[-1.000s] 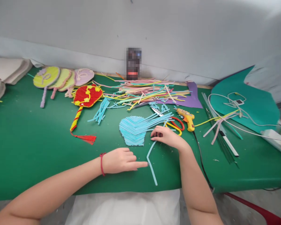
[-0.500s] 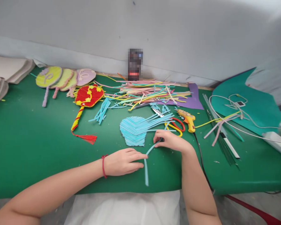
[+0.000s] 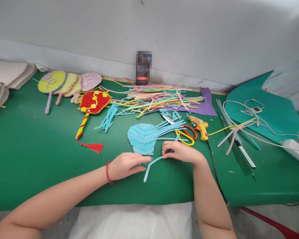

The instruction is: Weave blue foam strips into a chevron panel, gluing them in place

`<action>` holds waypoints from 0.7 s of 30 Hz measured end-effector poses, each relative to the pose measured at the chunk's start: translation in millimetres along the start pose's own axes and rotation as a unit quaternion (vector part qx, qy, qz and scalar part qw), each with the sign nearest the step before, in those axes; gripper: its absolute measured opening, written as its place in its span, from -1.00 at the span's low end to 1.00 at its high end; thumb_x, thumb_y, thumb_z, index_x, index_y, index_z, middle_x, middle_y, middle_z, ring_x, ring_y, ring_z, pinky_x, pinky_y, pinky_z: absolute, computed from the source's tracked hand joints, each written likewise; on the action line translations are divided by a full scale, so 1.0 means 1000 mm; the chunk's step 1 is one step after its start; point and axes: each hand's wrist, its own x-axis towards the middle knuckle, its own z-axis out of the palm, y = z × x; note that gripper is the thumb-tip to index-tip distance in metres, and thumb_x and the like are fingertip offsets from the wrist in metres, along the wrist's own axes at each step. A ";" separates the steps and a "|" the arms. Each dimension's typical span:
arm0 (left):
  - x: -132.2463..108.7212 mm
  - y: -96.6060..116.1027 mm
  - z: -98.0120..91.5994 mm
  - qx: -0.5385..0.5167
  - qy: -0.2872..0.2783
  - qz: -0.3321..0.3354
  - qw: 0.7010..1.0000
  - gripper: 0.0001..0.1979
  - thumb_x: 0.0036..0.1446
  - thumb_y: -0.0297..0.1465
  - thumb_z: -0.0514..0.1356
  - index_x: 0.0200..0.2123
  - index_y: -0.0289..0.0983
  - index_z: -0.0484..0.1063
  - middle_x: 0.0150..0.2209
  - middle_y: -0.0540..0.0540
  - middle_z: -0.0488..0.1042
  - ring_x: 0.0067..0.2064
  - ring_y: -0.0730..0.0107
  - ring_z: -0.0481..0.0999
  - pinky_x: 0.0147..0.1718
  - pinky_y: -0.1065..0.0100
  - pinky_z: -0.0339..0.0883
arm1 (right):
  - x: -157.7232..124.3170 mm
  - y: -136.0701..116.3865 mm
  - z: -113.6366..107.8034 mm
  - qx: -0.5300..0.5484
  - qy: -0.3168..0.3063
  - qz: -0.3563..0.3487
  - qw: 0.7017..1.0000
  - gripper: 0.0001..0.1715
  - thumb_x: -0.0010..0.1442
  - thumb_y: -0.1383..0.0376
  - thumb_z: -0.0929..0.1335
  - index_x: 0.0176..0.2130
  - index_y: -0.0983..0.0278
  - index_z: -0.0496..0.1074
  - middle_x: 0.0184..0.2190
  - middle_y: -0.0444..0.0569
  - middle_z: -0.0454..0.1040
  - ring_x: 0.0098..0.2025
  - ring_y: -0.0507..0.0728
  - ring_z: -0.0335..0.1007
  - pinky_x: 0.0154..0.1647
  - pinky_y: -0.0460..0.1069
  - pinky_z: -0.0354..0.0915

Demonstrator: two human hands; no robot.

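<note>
Strip, blue, one (image 3: 154,161): pinched in your right hand (image 3: 179,151), above the near part of the green table (image 3: 40,142). Long axis runs from those fingertips leftward and towards you, with one bend; the free end lies just right of your left hand (image 3: 126,167), apart from it.

Hands, two: the right clamped on the strip; the left holding nothing, thumb and fingers parted. The two are apart, the strip's free length between them.

Panel, blue, ribbed, one (image 3: 141,137): beyond both hands, nearest the left one's fingertips; its loose ends fan off to the right, over the scissors (image 3: 190,127).

Glue gun, yellow, one (image 3: 201,126): right of the scissors.

Cut lengths, blue, a bunch (image 3: 107,119): left of the panel, below the red fan (image 3: 96,102).

Pile, mixed colours (image 3: 154,99): along the wall side, partly over the purple sheet (image 3: 209,104).

Containers: you have none in view. As a bearer, the teal sheet (image 3: 276,113) carries a white device (image 3: 256,110) and leads.
</note>
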 end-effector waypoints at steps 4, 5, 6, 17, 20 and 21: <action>0.003 0.006 -0.004 0.011 -0.011 0.073 0.997 -0.76 0.27 -0.43 0.01 -0.15 -0.21 0.47 -0.27 -0.14 0.56 -0.27 0.42 0.55 -0.28 0.46 0.40 | 0.000 -0.001 0.001 0.009 0.015 0.017 1.000 -0.79 0.19 0.15 0.32 -0.36 0.24 0.44 -0.36 -0.09 0.43 -0.33 0.05 0.38 -0.29 -0.05 0.32; 0.003 0.007 -0.005 -0.006 0.009 0.057 0.998 -0.76 0.27 -0.43 0.02 -0.17 -0.22 0.48 -0.27 -0.14 0.56 -0.26 0.43 0.55 -0.27 0.46 0.40 | 0.001 -0.002 0.002 0.012 0.029 0.020 0.999 -0.80 0.19 0.16 0.32 -0.34 0.23 0.44 -0.35 -0.09 0.45 -0.31 0.06 0.39 -0.28 -0.05 0.32; 0.004 0.008 -0.005 -0.027 0.031 0.031 0.999 -0.77 0.26 -0.42 0.03 -0.19 -0.24 0.49 -0.28 -0.14 0.57 -0.26 0.43 0.55 -0.26 0.46 0.41 | 0.001 -0.002 0.002 0.014 0.047 0.023 0.999 -0.80 0.19 0.16 0.32 -0.31 0.23 0.43 -0.34 -0.09 0.46 -0.30 0.06 0.39 -0.25 -0.04 0.33; 0.012 -0.013 -0.019 -0.223 0.230 -0.326 0.890 -0.72 0.02 -0.18 0.24 -0.33 -0.28 0.48 -0.42 -0.08 0.57 -0.43 0.34 0.56 -0.48 0.37 0.46 | 0.016 -0.004 0.010 -0.032 0.243 -0.077 0.967 -0.75 0.25 0.14 0.27 -0.32 0.18 0.49 -0.36 -0.05 0.45 -0.30 0.08 0.38 -0.26 -0.01 0.32; 0.012 -0.023 -0.029 -0.192 0.258 -0.341 0.884 -0.71 -0.03 -0.17 0.28 -0.35 -0.28 0.47 -0.42 -0.06 0.55 -0.42 0.36 0.55 -0.45 0.37 0.45 | 0.017 -0.002 0.010 -0.083 0.300 -0.078 0.947 -0.74 0.26 0.16 0.26 -0.32 0.15 0.50 -0.30 -0.02 0.44 -0.23 0.12 0.38 -0.17 0.04 0.31; 0.012 -0.027 -0.032 -0.181 0.259 -0.342 0.885 -0.71 -0.04 -0.16 0.28 -0.36 -0.28 0.48 -0.41 -0.06 0.56 -0.40 0.36 0.55 -0.42 0.36 0.46 | 0.017 -0.002 0.010 -0.097 0.319 -0.077 0.940 -0.75 0.26 0.17 0.27 -0.32 0.15 0.51 -0.29 -0.01 0.44 -0.21 0.13 0.37 -0.15 0.05 0.30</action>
